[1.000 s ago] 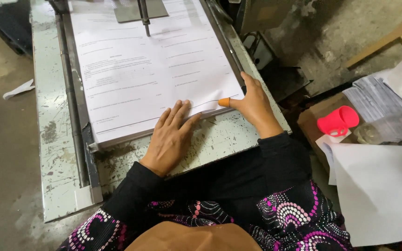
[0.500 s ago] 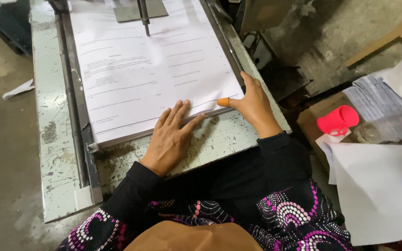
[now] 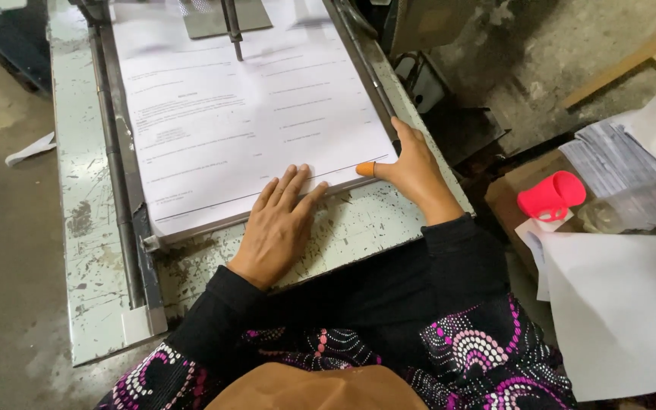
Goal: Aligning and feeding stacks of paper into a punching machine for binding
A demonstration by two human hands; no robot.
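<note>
Paper stack (image 3: 244, 121): printed sheets, lying on the worn metal desk (image 3: 85, 250) between its side rails. My left hand (image 3: 279, 224): flat, fingers spread, pressing the stack's near edge. My right hand (image 3: 411, 171): open, orange-capped thumb at the stack's right corner.

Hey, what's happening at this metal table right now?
A person in dark sleeves is pressing both hands against a stack of printed paper sheets lying on a worn, paint-chipped metal machine table. The left hand lies flat with its fingertips on the stack's near edge. The right hand holds the stack's near right corner, with an orange rubber tip on the thumb. The stack sits against a side rail. Off to the right are a pink cup and loose papers.
</note>
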